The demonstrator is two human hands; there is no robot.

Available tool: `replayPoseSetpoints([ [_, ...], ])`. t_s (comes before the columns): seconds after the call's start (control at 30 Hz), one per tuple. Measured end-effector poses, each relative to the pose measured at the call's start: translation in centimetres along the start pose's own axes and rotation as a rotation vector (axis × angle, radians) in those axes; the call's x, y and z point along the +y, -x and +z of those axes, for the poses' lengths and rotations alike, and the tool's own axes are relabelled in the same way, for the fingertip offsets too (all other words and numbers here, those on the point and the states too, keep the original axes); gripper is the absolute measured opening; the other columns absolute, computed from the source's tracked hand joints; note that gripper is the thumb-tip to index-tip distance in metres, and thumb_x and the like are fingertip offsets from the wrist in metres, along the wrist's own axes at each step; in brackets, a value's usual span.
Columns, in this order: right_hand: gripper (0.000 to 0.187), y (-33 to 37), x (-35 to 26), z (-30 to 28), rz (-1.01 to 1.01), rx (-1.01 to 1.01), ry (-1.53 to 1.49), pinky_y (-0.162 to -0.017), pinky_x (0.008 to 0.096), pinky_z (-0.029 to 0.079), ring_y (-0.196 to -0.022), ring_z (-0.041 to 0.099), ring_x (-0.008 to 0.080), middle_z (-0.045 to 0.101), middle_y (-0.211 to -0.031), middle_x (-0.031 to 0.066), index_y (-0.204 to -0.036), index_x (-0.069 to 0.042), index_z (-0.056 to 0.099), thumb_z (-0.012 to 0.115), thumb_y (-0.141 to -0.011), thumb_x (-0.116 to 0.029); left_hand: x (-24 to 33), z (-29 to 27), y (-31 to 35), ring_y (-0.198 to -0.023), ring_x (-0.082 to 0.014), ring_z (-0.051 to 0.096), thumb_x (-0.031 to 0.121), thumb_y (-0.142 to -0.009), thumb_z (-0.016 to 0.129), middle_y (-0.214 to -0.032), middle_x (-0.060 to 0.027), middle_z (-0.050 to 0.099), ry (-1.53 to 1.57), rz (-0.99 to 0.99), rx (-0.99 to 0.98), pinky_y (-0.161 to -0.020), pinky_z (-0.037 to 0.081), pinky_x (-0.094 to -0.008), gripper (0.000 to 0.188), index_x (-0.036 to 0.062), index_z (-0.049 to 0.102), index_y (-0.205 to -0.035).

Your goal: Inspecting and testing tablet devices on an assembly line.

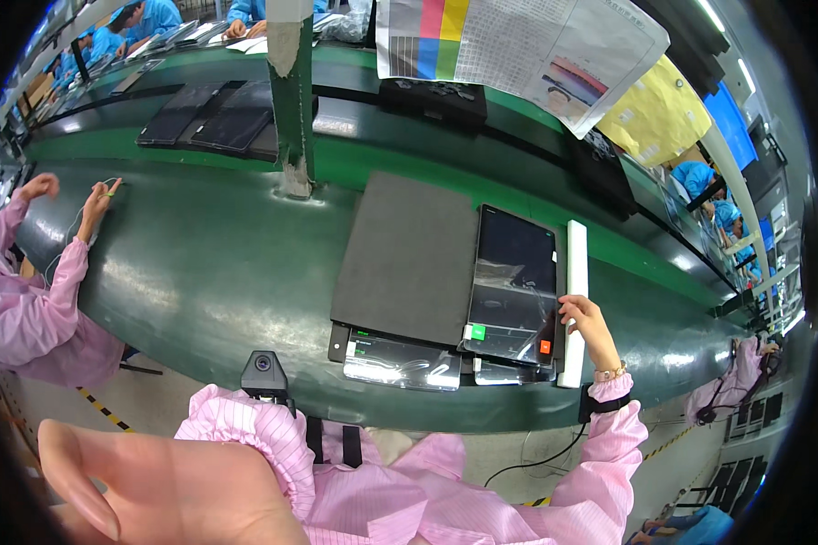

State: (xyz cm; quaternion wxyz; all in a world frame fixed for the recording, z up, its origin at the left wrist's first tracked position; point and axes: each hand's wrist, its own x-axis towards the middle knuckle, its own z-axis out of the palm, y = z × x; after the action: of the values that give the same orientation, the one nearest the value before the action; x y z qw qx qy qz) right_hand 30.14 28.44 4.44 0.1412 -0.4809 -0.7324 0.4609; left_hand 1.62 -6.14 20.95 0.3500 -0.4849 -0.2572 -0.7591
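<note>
My right hand (pixel 591 329) is at the right edge of a dark-screened tablet (pixel 516 282), fingers loosely bent and apart. Its fingertips reach over a long white strip (pixel 573 272) beside the tablet; I cannot tell which they touch. Green and orange squares show near the tablet's lower corners. Another tablet (pixel 513 373) pokes out under it. Left of these lies a dark grey foam sheet (pixel 407 259), covering most of a further tablet (pixel 404 363). My left hand (pixel 182 481) is large and close at the lower left, a finger curved away; nothing shows in it, part is cut off.
A green post (pixel 292 136) rises from the green workbench (pixel 209 245). Printed sheets (pixel 518 54) hang above. Several dark panels (pixel 209 118) lie on the far belt. A small black device (pixel 264 374) stands at the near edge. A co-worker in pink (pixel 36 300) sits at left.
</note>
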Motion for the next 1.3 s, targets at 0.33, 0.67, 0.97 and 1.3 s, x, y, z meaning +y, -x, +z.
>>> replayPoseSetpoints([
  [0.33,0.024,0.1,-3.4,-0.5,0.226,-0.207,-0.463,-0.039,0.0246,0.034,-0.049,0.048,0.0112,0.053,-0.076,0.0087,-0.103,0.005,0.051,0.049,-0.086,-0.013,-1.3,-0.1,0.7,-0.083,-0.0179,0.056,0.013,-0.073,0.061,-0.096,-0.0157,0.059,0.024,-0.521,-0.768,-0.075,0.041,-0.0343,0.044,-0.0013,0.047,-0.113],
  [0.67,0.020,-0.8,-0.4,-1.0,0.296,-0.285,-0.805,-0.033,0.0203,0.019,-0.036,0.026,0.0053,0.036,-0.049,-0.0017,-0.098,0.000,0.044,0.045,-0.092,-0.019,-10.7,4.9,19.9,-0.086,-0.0239,0.057,0.011,-0.087,0.050,-0.137,-0.0174,0.032,0.773,-2.335,-0.473,-0.066,0.051,-0.0345,0.065,-0.0015,0.010,-0.137],
  [0.97,0.023,-0.4,-2.3,0.6,0.008,-0.177,-0.646,-0.037,0.0170,0.016,-0.041,0.021,-0.0020,0.034,-0.055,-0.0116,-0.074,-0.013,0.050,0.053,-0.090,-0.030,-12.3,4.8,20.0,-0.085,-0.0163,0.055,0.015,-0.087,0.052,-0.129,-0.0165,0.042,0.809,-2.316,-0.553,-0.067,0.048,-0.0297,0.037,0.0038,0.039,-0.120],
  [1.3,0.026,5.4,-8.7,6.0,-0.231,-0.131,-0.638,-0.045,0.0126,0.026,-0.054,0.036,-0.0032,0.048,-0.070,-0.0092,-0.098,-0.007,0.057,0.047,-0.092,-0.030,-8.8,2.3,17.1,-0.110,-0.0112,0.042,0.028,-0.093,0.048,-0.120,-0.0053,0.047,0.489,-1.895,-0.540,-0.094,0.033,-0.0278,0.043,0.0015,0.040,-0.126],
])
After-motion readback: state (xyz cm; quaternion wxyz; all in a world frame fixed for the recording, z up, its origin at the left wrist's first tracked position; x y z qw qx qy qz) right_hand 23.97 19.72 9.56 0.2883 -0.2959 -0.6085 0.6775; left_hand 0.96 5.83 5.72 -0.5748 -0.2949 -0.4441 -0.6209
